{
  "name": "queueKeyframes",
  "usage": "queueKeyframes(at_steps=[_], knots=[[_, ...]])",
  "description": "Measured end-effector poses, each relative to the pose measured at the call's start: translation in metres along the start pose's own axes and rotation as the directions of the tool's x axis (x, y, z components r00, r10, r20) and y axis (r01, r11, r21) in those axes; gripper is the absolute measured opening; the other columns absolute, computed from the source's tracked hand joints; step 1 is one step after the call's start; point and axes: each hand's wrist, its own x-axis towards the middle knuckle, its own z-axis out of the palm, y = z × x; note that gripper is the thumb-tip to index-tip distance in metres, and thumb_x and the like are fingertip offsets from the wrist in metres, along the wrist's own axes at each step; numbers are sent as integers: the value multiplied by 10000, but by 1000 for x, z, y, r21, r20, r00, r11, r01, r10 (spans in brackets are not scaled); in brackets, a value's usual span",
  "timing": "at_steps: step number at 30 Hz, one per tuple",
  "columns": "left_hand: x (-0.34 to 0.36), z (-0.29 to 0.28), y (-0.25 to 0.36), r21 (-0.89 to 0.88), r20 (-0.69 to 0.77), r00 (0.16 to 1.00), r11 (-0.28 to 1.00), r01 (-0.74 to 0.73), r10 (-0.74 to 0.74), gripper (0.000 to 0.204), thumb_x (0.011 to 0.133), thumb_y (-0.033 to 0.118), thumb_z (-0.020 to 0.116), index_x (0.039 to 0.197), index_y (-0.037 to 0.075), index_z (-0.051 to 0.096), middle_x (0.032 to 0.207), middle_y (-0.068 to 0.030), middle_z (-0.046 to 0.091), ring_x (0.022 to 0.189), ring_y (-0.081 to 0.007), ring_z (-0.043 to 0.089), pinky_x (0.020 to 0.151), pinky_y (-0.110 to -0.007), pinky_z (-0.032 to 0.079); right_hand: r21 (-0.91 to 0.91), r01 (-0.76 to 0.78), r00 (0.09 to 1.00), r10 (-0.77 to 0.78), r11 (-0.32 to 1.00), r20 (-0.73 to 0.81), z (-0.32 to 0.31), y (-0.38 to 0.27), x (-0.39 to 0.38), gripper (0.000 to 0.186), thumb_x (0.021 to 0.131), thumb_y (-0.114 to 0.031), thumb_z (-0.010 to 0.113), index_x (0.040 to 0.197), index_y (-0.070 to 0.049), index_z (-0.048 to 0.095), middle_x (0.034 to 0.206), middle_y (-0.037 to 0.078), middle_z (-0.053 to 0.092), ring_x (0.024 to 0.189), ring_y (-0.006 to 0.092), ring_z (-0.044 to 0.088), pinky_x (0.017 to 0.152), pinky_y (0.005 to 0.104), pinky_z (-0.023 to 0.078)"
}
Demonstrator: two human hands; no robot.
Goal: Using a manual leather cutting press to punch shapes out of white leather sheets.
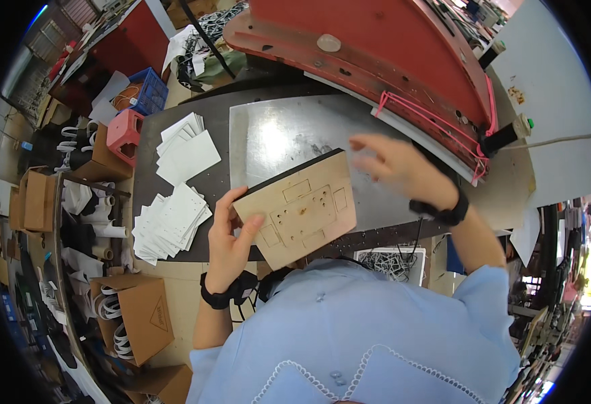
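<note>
"One view, from the head; how's the grip?"

"The left hand (231, 242) pinches the board (295, 229) over the table's near edge, thumb on its face; the right hand (407, 168) is blurred beside it, so I can't tell; I'd keep the board steady, thumb clear of the holes."

"And around?"

"White cards (189, 159) by the left edge of the table (216, 111); red stool (124, 131) off its far left corner."

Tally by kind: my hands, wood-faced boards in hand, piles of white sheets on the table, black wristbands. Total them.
Left hand, right hand: 2
Wood-faced board: 1
Farther white pile, nearer white pile: 2
Left wristband, right wristband: 2
Total: 7
</note>
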Motion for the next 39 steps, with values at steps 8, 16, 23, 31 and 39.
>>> queueKeyframes(at_steps=[8,16,23,31,39], knots=[[26,3,31,250,157,928,896,-368,337,522,900,93,705,1360,16,472,1095,-131,664,957,-196,656,826,-300,505,425,-232,965,261,875,-11,9,2,-46,280,929,-276,677,1076,-38,682,857,-5,652,699,52,562,603,203,420],[103,15,9,571,187,898,700,-429,398,326,874,70,718,1178,20,612,1050,-118,703,907,-166,673,810,-274,504,-98,235,899,-255,967,-355,9,35,-10,262,847,-100,717,1067,8,624,898,89,667,764,210,647,700,291,512],[36,14,15,593,304,880,650,-475,365,423,751,-73,706,1160,7,639,1078,-164,695,1003,-292,686,866,-340,530,-235,244,926,-298,941,-230,25,26,-75,331,781,-36,690,1100,-61,604,1060,136,647,919,354,637,781,412,529],[-31,14,67,567,427,866,669,-481,260,358,742,68,798,1066,14,654,916,-143,703,804,-306,693,689,-338,542,-99,177,984,-179,979,-12,-15,-23,-139,307,778,-71,742,1071,-61,649,1030,133,659,870,319,650,722,350,535],[-22,20,52,640,394,873,596,-485,287,424,700,-14,762,1102,16,631,1010,-162,699,861,-315,692,726,-353,554,-135,228,958,-247,964,-143,9,4,-121,351,783,-70,741,1122,-64,648,1058,131,662,890,327,656,741,362,544]])
